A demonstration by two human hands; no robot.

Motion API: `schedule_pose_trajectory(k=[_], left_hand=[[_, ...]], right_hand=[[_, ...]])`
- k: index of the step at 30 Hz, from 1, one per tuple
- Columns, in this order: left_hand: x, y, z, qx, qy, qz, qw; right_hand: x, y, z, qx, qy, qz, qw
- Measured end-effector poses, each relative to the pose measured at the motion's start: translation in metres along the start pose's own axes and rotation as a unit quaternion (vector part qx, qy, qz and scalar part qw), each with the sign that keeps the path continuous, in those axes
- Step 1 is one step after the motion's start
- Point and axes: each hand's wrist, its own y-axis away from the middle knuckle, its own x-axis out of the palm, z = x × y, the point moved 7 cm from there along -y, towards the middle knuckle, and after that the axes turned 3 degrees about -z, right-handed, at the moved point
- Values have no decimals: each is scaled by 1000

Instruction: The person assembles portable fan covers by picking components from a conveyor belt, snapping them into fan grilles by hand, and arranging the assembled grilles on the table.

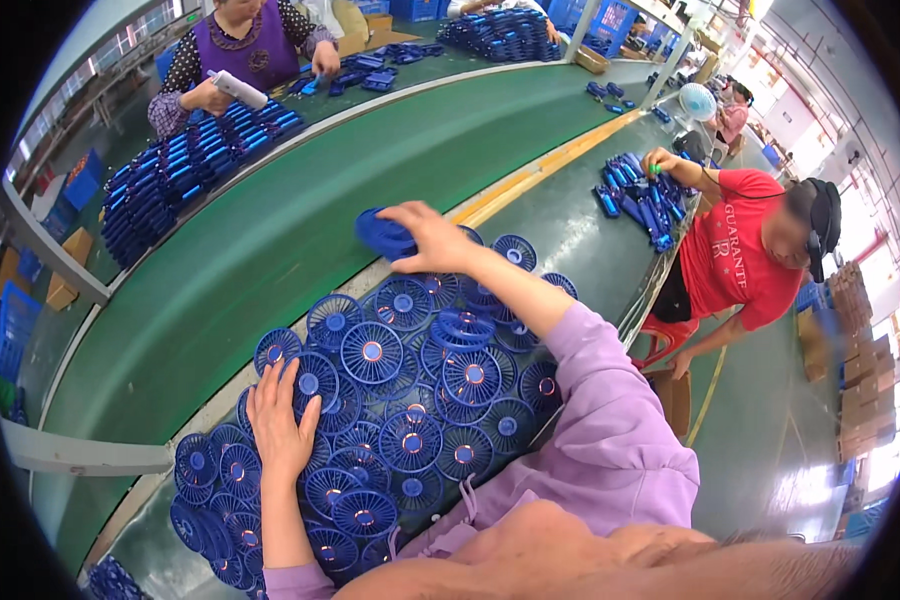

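Lilac hoodie: worn by the person at work, it fills the lower foreground, both forearms reaching out over a surface at a factory line.
Right hand: stretched forward, its grip clamped on a blue round part, blurred, at the near edge of a green belt.
Left hand: palm down, fingers apart, resting on the pile's left side, its grip closed on nothing.
Fan covers: dozens of blue, spoked rounds overlap on the surface between and around the 2 hands, several with a copper-coloured ring at the hub.
Wooden strip: pale yellow, it runs along the belt beyond the right hand.
Red-shirted co-worker: seated at right, 1 hand holding a small green item above a heap of blue parts.
Purple-vested co-worker: across the belt, holding a white tool over stacked blue pieces.
Cartons: brown, stacked at far right.
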Motion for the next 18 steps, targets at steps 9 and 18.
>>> schedule_pose_trajectory(k=[9, 18], left_hand=[[3, 0, 2, 4, -21, 10, 1000], [11, -6, -3, 41, -2, 3, 999]], right_hand=[[-110, 122, -17, 203, 13, -97, 974], [-126, 235, 24, 236, 96, -160, 954]])
